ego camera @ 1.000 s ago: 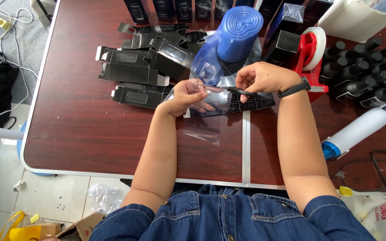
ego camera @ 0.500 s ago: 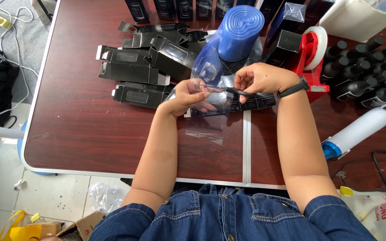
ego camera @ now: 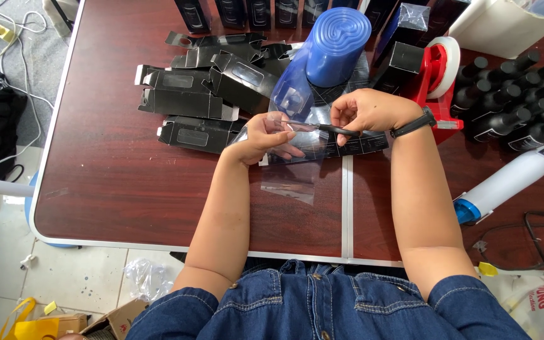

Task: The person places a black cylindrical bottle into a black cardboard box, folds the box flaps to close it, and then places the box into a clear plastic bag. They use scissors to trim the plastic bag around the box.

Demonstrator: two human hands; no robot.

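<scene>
Head view: my left hand point(ego camera: 271, 135) and right hand point(ego camera: 366, 110) each close their grip on the clear plastic sleeve point(ego camera: 297, 148), held just above the worktop point(ego camera: 127, 189), near the blue roll point(ego camera: 338, 45) and flat black cartons point(ego camera: 190, 94).

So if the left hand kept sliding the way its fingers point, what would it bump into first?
Probably the right hand. The left hand points rightward along the clear plastic sleeve toward it, though their heights are hard to judge.

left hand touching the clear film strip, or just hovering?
Touching. The head view shows the left hand with fingers closed on the clear film strip pulled from the blue roll; the film runs between its fingertips, with no gap.
</scene>
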